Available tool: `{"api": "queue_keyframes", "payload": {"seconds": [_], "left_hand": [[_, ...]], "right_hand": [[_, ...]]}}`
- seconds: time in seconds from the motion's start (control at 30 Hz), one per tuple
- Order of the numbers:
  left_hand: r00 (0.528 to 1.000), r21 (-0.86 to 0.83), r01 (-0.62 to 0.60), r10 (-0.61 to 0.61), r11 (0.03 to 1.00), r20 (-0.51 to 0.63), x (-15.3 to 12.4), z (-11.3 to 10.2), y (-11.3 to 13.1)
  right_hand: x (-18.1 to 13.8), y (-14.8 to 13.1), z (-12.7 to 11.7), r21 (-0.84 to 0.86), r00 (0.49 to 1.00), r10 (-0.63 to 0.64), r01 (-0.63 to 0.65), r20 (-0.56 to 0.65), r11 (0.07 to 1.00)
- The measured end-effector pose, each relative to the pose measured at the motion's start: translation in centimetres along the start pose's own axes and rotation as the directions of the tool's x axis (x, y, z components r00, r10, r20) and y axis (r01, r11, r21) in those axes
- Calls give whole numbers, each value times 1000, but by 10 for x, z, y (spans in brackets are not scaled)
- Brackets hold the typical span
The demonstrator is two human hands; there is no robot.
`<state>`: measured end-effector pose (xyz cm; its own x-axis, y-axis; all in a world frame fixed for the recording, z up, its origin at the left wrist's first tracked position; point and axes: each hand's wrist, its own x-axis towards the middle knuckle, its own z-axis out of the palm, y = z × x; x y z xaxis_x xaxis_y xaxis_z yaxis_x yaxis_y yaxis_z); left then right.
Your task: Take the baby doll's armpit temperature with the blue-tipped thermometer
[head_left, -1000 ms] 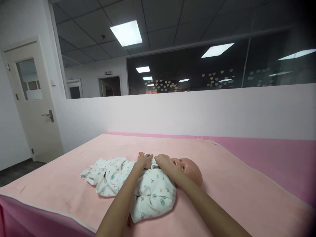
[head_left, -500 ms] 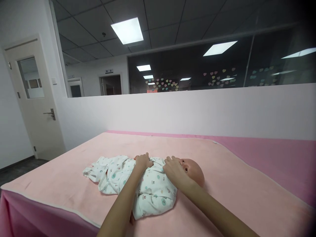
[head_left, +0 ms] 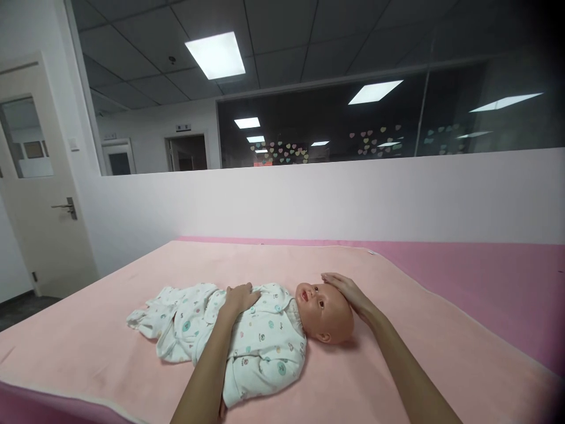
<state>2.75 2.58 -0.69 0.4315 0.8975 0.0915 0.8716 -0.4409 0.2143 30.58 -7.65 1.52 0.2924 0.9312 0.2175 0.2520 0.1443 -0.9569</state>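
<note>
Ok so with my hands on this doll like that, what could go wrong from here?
The right hand only rests on top of the doll's head, so the head could roll sideways on the pink blanket. The left hand lies flat on the loose printed sleepsuit, so the fabric may bunch or slide rather than hold the body.

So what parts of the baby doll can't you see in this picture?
Head view only:
- Doll: the back of its head lies against the pink blanket.
- Its tummy: partly covered by the left hand and forearm.
- Top of its head: under the right hand.
- Its feet: inside the printed romper.
- The person's elbows: cut off by the bottom edge.
</note>
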Motion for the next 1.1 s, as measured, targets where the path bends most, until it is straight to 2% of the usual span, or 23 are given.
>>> {"api": "queue_keyframes", "payload": {"seconds": [0.03,0.1,0.17,0.23,0.4,0.57,0.63,0.8,0.93,1.1], "left_hand": [[1000,-5,2,-2,1000,6,0,-1,0],[1000,-8,8,-8,1000,5,-2,-2,1],[1000,-10,12,-12,1000,-2,-3,-3,2],[1000,-9,9,-9,1000,-4,-5,-4,4],[1000,-9,10,-10,1000,3,-6,-5,5],[1000,-12,9,-9,1000,-6,-5,-3,3],[1000,-12,6,-6,1000,-12,-5,-1,2],[1000,-16,0,0,1000,-16,-4,0,2],[1000,-17,0,0,1000,-20,-4,0,2],[1000,-16,9,-9,1000,-19,-4,-2,4]], "right_hand": [[-2,4,2,47,999,28,-29,20,998],[-8,4,5,131,984,102,-121,143,984],[-16,-1,7,164,938,176,-233,300,959],[-22,-6,6,154,908,208,-279,364,948],[-19,-5,6,129,936,177,-225,305,966],[-8,4,9,154,983,31,-59,179,986],[-7,5,10,152,989,11,-34,148,988],[-14,-1,9,166,970,67,-108,235,980],[-20,-7,8,85,942,82,-115,326,990],[-21,-9,11,78,946,75,-104,315,991]]}}
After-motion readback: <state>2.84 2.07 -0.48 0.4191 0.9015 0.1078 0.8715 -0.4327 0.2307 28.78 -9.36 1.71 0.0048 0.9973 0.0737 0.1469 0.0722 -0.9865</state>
